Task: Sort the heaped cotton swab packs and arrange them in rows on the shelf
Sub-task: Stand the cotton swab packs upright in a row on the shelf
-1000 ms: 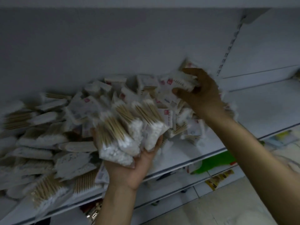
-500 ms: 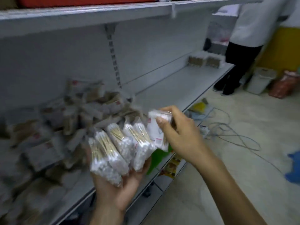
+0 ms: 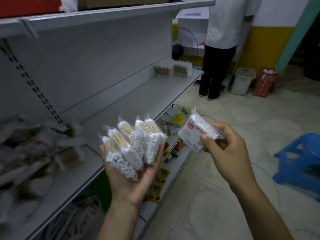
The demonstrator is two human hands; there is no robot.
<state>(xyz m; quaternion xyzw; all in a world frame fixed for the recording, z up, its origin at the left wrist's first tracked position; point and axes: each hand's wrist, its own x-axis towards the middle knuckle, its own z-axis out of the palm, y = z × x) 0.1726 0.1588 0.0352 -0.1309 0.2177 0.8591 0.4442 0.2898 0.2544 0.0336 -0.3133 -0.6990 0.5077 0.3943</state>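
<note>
Moved apart: right hand (image 3: 225, 149) fingers (image 3: 206, 141) pinch single pack (image 3: 193, 135); left hand (image 3: 131, 181) grips fanned packs (image 3: 133, 148).

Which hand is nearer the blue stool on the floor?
Right. The right hand is left of the blue stool; the left hand sits farther left beside the shelf.

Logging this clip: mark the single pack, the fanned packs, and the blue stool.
single pack (image 3: 189, 135), head view, printed label face.
fanned packs (image 3: 133, 144), head view, white swab tips.
blue stool (image 3: 311, 140), head view, seat top.
</note>
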